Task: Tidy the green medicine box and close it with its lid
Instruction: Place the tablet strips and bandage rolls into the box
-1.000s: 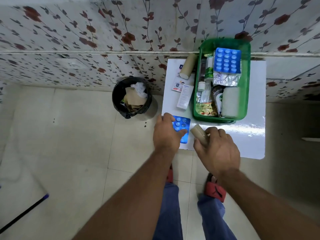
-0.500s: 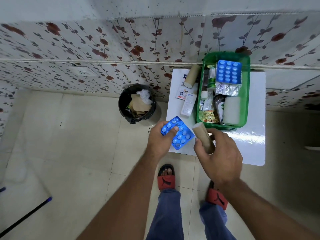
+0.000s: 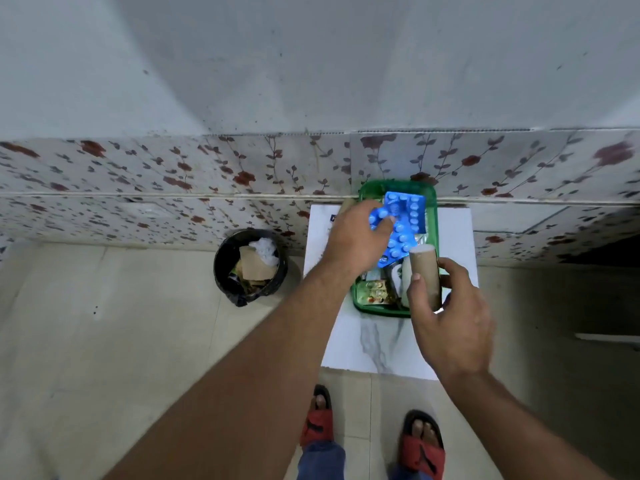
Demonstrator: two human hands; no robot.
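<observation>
The green medicine box point(image 3: 363, 299) stands open on a white table point(image 3: 360, 344) against the tiled wall, with packets and blister strips inside. My left hand point(image 3: 353, 237) holds a blue blister pack point(image 3: 398, 240) over the box, above another blue pack point(image 3: 414, 207) that lies at the far end. My right hand point(image 3: 446, 317) grips a tan bandage roll point(image 3: 426, 275) upright over the box's near right corner. No lid is visible.
A black waste bin point(image 3: 250, 266) with paper and plastic in it stands on the floor left of the table. My feet in red sandals point(image 3: 317, 420) are below the table's near edge. My left hand hides items on the table's left part.
Both hands moved forward from the table's near edge to over the box, carrying the blue blister pack and the bandage roll. The camera tilted upward.
</observation>
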